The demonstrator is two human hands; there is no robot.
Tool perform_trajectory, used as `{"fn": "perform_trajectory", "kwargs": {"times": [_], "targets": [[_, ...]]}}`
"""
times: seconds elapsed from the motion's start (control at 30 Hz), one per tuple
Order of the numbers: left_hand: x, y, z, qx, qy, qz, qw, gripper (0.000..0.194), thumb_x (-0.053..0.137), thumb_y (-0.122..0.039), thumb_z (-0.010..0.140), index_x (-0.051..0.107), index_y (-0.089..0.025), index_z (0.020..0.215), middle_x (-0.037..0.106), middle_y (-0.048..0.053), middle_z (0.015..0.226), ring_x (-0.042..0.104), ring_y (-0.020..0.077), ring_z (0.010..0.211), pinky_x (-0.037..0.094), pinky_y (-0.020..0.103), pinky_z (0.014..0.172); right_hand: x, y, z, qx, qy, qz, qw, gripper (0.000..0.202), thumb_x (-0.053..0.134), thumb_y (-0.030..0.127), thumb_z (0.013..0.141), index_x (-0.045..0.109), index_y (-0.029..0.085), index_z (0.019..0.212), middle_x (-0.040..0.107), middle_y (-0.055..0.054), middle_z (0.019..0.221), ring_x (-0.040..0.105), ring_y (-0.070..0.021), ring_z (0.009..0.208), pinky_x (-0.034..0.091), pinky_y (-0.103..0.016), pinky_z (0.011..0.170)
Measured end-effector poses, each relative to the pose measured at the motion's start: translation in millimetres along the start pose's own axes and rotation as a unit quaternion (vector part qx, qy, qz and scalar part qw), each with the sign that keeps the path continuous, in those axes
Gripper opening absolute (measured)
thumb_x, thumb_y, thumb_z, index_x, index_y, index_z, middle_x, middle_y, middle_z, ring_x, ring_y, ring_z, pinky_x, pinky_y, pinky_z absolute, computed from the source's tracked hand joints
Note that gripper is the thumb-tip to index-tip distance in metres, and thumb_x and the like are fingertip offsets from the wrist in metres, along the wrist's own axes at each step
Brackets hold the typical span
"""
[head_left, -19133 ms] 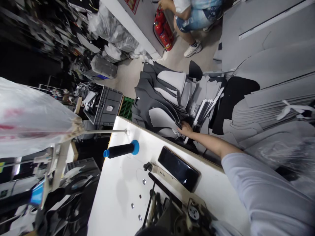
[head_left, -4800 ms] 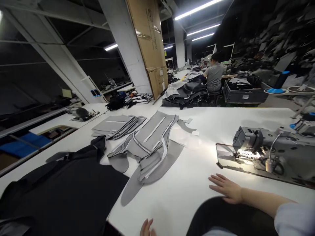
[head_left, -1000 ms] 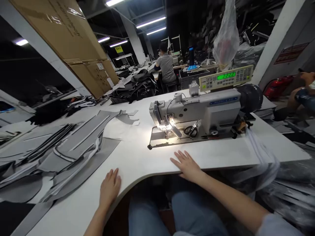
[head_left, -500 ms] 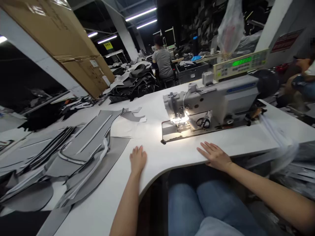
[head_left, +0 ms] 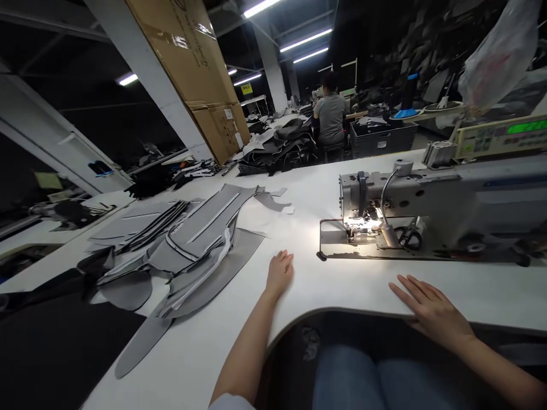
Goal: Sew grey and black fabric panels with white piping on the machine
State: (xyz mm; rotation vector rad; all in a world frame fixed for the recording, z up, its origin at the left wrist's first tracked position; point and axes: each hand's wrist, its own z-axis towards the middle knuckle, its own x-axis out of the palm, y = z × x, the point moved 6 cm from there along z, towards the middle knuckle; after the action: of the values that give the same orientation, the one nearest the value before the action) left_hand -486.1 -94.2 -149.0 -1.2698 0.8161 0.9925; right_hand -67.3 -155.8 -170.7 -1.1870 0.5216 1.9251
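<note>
My left hand (head_left: 280, 274) rests palm down on the white tabletop (head_left: 337, 285), just right of the grey fabric pieces (head_left: 213, 222), and holds nothing. Its fingers lie flat, with small gaps between them. Near the table's front edge, my right hand (head_left: 433, 310) lies with fingers stretched out and holds nothing. Beyond it stands a sewing machine (head_left: 448, 199) with its lamp lit over the needle area. Scissors (head_left: 409, 236) lie on the machine bed under the arm. No fabric shows under the needle.
A stack of dark-edged grey panels (head_left: 154, 225) lies at the left. Behind are a tall cardboard box (head_left: 200, 74), a heap of dark fabric (head_left: 286, 145) and a grey crate (head_left: 382, 142). A co-worker (head_left: 331, 117) sits farther back. The table's front edge curves around my legs.
The view has turned left, so the machine, table and fabric appear farther right. Both hands stay on the table, the right one still with fingers stretched; nothing has been picked up.
</note>
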Motion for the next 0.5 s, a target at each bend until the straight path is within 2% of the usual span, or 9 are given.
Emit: {"fn": "perform_trajectory", "kwargs": {"times": [0.13, 0.27, 0.4, 0.5], "targets": [[2.7, 1, -3, 0.014, -0.004, -0.008, 1.000, 0.044, 0.045, -0.013, 0.088, 0.063, -0.014, 0.129, 0.050, 0.014, 0.145, 0.039, 0.0290, 0.140, 0.028, 0.050, 0.117, 1, 0, -1, 0.028, 0.012, 0.010, 0.999, 0.071, 0.059, 0.023, 0.070, 0.049, 0.031, 0.140, 0.049, -0.006, 0.147, 0.047, -0.0278, 0.133, 0.039, -0.045, 0.108], [3.4, 2, -5, 0.020, -0.006, -0.005, 1.000, 0.044, 0.045, -0.012, 0.088, 0.063, -0.014, 0.128, 0.050, 0.014, 0.145, 0.040, 0.0285, 0.139, 0.029, 0.050, 0.118, -1, 6, 0, 0.077, -0.008, 0.010, 0.997, 0.070, 0.057, 0.021, 0.070, 0.051, 0.029, 0.139, 0.050, -0.007, 0.146, 0.048, -0.0275, 0.133, 0.037, -0.046, 0.111], [0.1, -1, -8, 0.023, -0.002, 0.001, 1.000, 0.043, 0.043, -0.014, 0.090, 0.063, -0.011, 0.128, 0.050, 0.015, 0.145, 0.040, 0.0294, 0.139, 0.033, 0.048, 0.117, -4, 27, -1, 0.145, -0.022, -0.002, 0.989, 0.065, 0.058, 0.020, 0.073, 0.054, 0.025, 0.138, 0.051, -0.011, 0.145, 0.047, -0.0296, 0.133, 0.036, -0.048, 0.110], [-0.3, -3, -15, 0.036, 0.006, 0.004, 0.999, 0.045, 0.041, -0.016, 0.090, 0.062, -0.007, 0.129, 0.051, 0.017, 0.144, 0.041, 0.0303, 0.139, 0.035, 0.047, 0.116, -3, 53, -29, 0.123, -0.013, 0.002, 0.992, 0.063, 0.055, 0.019, 0.080, 0.049, 0.027, 0.142, 0.044, -0.012, 0.150, 0.040, -0.0296, 0.139, 0.033, -0.051, 0.112]]}}
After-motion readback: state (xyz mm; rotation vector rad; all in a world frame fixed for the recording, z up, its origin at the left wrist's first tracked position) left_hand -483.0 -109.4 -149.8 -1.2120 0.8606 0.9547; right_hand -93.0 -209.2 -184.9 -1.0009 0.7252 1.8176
